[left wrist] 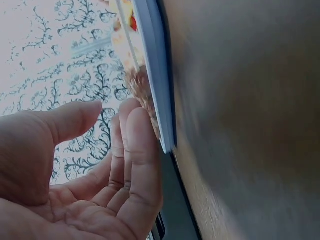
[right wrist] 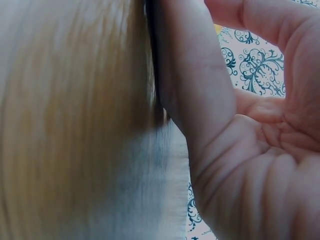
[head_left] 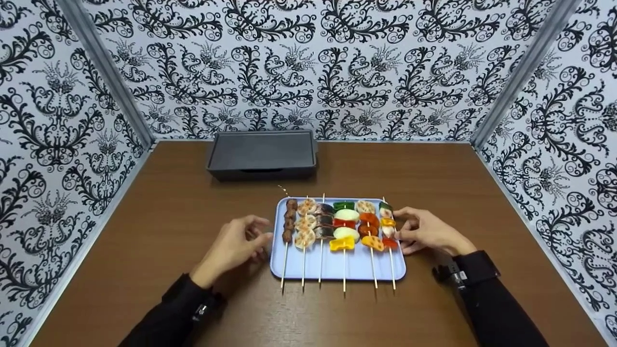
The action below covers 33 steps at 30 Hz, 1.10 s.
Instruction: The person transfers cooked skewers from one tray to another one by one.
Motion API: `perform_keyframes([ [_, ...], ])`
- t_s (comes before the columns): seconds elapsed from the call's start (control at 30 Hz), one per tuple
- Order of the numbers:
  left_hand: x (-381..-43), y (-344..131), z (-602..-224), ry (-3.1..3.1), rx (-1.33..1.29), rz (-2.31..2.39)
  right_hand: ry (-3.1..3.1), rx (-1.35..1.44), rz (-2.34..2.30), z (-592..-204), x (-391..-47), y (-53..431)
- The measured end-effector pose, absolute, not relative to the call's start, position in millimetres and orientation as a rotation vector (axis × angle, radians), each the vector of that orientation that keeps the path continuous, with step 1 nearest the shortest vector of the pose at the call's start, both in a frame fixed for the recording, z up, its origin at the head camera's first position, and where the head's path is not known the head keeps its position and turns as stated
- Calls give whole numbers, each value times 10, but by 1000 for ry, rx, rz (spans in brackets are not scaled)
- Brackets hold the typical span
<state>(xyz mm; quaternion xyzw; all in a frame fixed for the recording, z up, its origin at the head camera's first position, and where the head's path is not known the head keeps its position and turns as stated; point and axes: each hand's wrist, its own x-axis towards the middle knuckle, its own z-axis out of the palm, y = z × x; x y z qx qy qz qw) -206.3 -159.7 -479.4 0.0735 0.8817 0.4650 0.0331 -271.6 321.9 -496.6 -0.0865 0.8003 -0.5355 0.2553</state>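
Observation:
A light blue rectangular tray [head_left: 332,270] lies on the table, bearing several food skewers side by side. Among them are a brown meatball skewer [head_left: 289,219], a dark-skinned chunk skewer [head_left: 324,221] and a vegetable skewer with a yellow piece [head_left: 342,244]. Their sticks stick out past the tray's near rim. Beside the left rim is my left hand [head_left: 236,241], fingers loosely bent, thumb apart; in the left wrist view its fingertips [left wrist: 142,125] are close to the rim. My right hand [head_left: 429,231] is at the right rim, thumb and fingers by the edge; whether it bears on the tray is unclear.
A dark grey rectangular box [head_left: 262,152] with a flat top stands at the back of the brown wooden table [head_left: 168,207], left of centre. Patterned black-and-white panels [head_left: 308,72] enclose the table at the back and both sides.

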Motion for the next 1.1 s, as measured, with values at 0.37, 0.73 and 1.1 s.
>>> perform_keyframes([
  [0.37, -2230, -1719, -4869, 2935, 313, 1352, 2222, -208, -1389, -4956, -2663, 3266],
  [0.73, -2374, -1798, -4801, 3021, 421, 1462, 2256, -234, -1344, -4869, -2588, 3385],
  [1.1, -2467, -1972, -4771, 3142, 424, 1323, 2323, -228, -1346, -4870, -2606, 3487],
])
